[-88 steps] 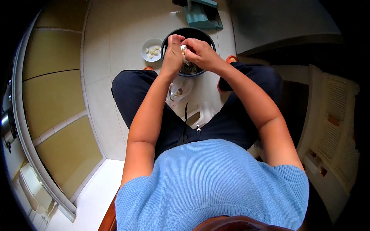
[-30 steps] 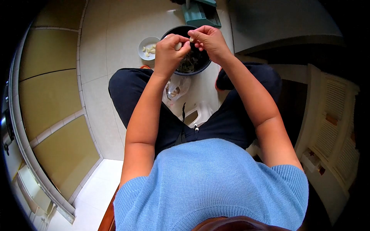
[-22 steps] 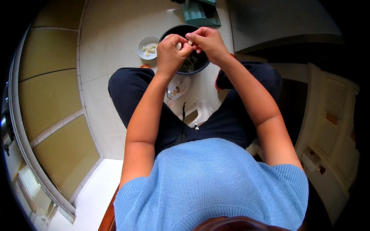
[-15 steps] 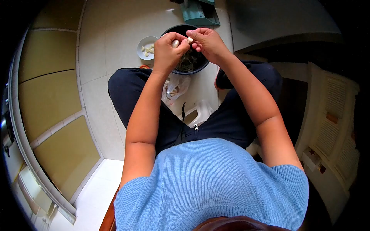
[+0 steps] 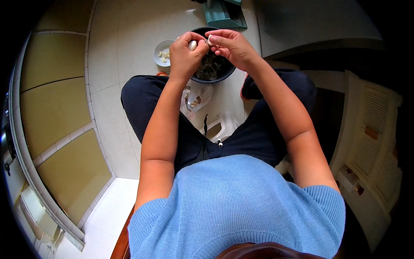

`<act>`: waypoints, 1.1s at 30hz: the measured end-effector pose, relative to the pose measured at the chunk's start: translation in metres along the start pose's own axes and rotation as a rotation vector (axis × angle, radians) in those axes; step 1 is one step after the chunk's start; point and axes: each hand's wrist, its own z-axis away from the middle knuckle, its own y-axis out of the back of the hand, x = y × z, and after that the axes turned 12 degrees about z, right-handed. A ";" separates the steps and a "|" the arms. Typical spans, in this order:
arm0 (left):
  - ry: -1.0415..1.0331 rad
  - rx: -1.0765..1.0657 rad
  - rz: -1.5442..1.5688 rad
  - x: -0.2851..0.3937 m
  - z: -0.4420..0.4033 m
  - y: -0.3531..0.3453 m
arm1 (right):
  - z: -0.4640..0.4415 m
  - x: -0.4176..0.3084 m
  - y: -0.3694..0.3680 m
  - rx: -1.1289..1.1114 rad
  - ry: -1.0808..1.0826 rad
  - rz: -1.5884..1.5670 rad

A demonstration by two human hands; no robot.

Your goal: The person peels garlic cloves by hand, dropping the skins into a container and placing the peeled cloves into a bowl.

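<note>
My left hand (image 5: 182,60) is closed around a pale garlic clove (image 5: 192,45), its thumb and fingertips pressed together. Close beside it, my right hand (image 5: 235,48) pinches a small whitish garlic piece (image 5: 210,40) between thumb and forefinger, the other fingers loosely curled. Both hands are above a dark round bin (image 5: 230,73) that holds thin, papery peels (image 5: 210,68). To the left stands a white bowl (image 5: 157,47) with several peeled garlic cloves (image 5: 164,56). Below the bin, between my legs, lies a clear plastic bag (image 5: 197,97) with whitish contents I cannot make out fully.
A teal dustpan (image 5: 224,16) stands behind the bin. Part of a white plastic stool (image 5: 226,125) shows between my thighs. Yellowish cabinet panels (image 5: 56,103) line the left, and a dark cabinet side (image 5: 310,26) is at the upper right. Pale floor tiles (image 5: 105,56) lie between.
My hands have drawn slightly apart: the left shifted a little left with its clove, the right up a little with the small piece. More of the peels in the bin shows.
</note>
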 end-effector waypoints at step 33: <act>0.515 -0.214 0.928 -0.008 -0.009 -0.003 | 0.003 -0.006 0.002 0.070 0.063 0.059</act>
